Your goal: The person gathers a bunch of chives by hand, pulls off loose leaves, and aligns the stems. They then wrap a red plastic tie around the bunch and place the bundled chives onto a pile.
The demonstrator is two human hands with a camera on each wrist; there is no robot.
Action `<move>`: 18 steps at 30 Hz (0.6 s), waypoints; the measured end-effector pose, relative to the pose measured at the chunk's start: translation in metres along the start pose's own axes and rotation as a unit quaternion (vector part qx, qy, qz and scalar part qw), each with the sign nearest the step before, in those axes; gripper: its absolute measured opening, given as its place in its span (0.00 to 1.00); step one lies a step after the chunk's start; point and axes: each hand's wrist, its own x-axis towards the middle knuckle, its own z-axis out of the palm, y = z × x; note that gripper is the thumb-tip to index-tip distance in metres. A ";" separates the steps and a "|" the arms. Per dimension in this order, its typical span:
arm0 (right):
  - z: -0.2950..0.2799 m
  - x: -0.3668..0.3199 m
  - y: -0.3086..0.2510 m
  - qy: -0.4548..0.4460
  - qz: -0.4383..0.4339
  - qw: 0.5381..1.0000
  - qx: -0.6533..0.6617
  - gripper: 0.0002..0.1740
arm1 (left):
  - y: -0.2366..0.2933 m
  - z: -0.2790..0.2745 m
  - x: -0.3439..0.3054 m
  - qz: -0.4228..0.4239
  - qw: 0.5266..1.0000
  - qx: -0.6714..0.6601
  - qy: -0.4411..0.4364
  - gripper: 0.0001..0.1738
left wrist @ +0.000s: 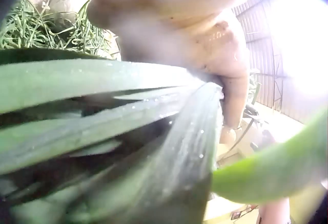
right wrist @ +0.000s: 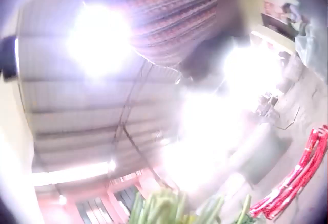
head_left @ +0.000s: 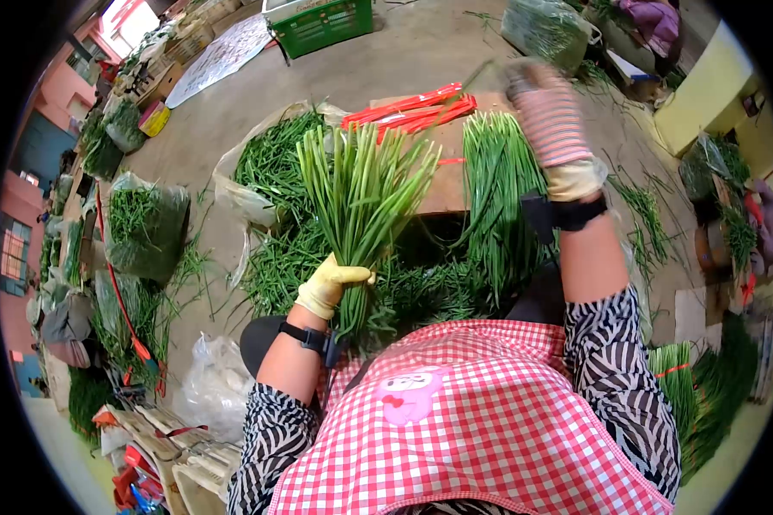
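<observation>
My left hand [head_left: 335, 285], in a pale yellow glove, grips a bunch of garlic chives [head_left: 361, 184] around its lower part, pale stem ends fanned upward. Broad green leaves [left wrist: 102, 126] from it fill much of the left wrist view. My right hand [head_left: 545, 116], in a striped glove [right wrist: 177, 22] with a dark fingertip area, is raised beyond a second, neatly lined-up bundle of chives [head_left: 502, 189]. It is blurred by motion, and a thin green strand trails near its fingertips; I cannot tell whether the fingers hold it.
Red ties [head_left: 416, 107] lie on a brown board [head_left: 442, 184] in front of me. Loose chives [head_left: 283, 159] heap in an open plastic bag to the left. Further off are a green crate [head_left: 322, 27], a bagged bundle [head_left: 146, 227] and a yellow pillar [head_left: 704, 90].
</observation>
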 end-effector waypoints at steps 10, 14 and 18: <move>0.025 -0.064 -0.089 -0.412 -0.071 0.904 0.087 0.18 | -0.001 0.001 0.009 0.010 0.999 -0.038 0.037 0.25; 0.087 -0.078 -0.095 -0.299 -0.164 0.926 -0.162 0.19 | -0.006 0.007 0.009 -0.005 0.997 -0.059 0.050 0.21; 0.088 -0.082 -0.090 -0.191 -0.071 0.977 0.061 0.16 | -0.003 0.006 0.007 0.052 0.997 -0.027 0.047 0.19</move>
